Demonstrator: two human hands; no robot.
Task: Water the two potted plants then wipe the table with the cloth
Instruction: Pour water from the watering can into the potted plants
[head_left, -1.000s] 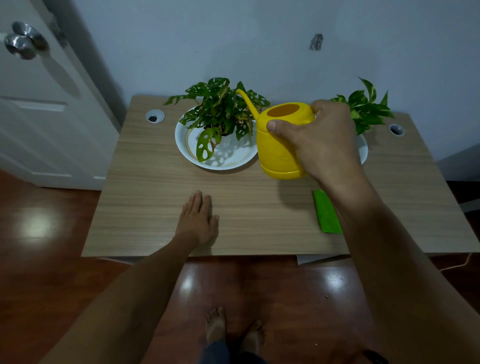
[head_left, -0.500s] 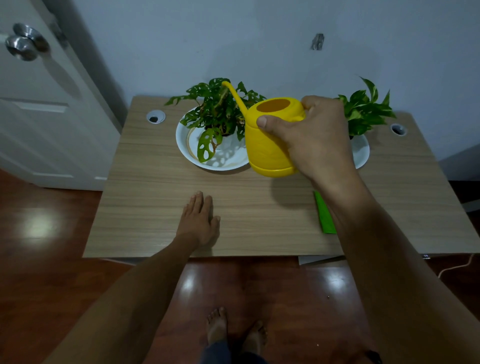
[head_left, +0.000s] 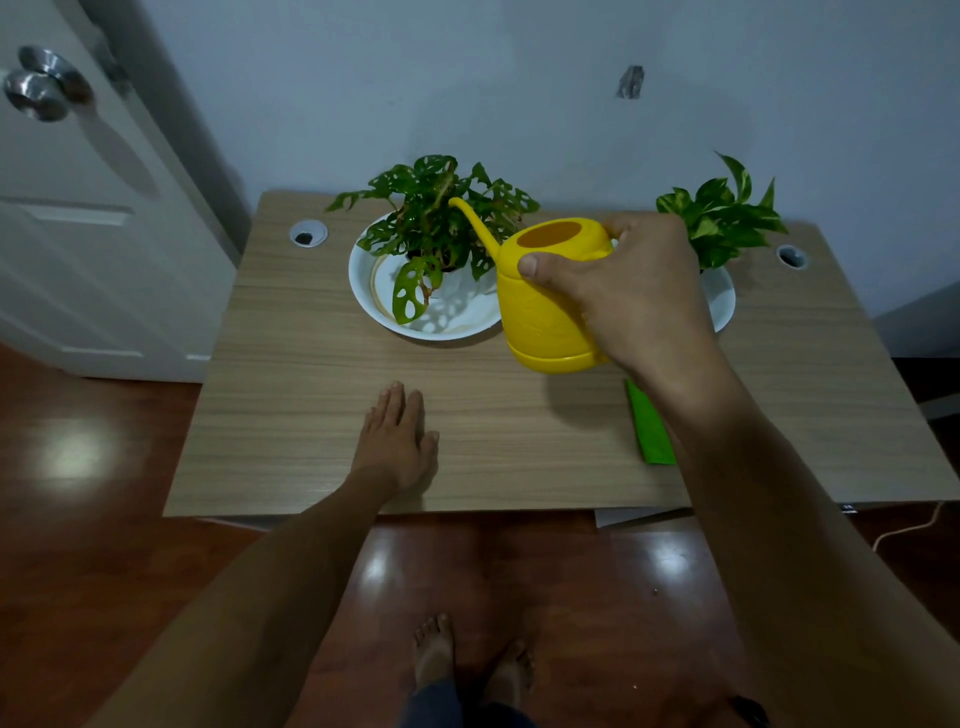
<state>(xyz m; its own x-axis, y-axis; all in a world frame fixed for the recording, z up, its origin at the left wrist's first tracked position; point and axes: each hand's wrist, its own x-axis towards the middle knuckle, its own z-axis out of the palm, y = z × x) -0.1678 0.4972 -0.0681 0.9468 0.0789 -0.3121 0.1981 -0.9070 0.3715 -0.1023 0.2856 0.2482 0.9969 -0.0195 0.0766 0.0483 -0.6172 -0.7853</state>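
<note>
head view: the right hand (head_left: 631, 291) has its grip closed around the yellow watering can (head_left: 545, 306), thumb across the near side of the body, holding it above the table (head_left: 311, 415) with a shadow under it. the can's thin spout (head_left: 475, 223) reaches up and left into the leaves of the left plant (head_left: 436, 223), which stands in a white dish (head_left: 363, 291) toward the far side of the table. the can looks about level, and no stream of water can be made out, so i judge the first pour is only being lined up (whether any water has gone in cannot be told). the right plant (head_left: 722, 218) sits in its own white dish (head_left: 722, 301) at the far right, partly hidden behind the hand; nothing shows it being watered. the left hand (head_left: 397, 441) lies flat and open on the near table, gripping nothing. the green cloth (head_left: 649, 426) lies folded on the table near the right forearm, untouched, so the wiping seems wholly left to do, along with at least the second plant.
</note>
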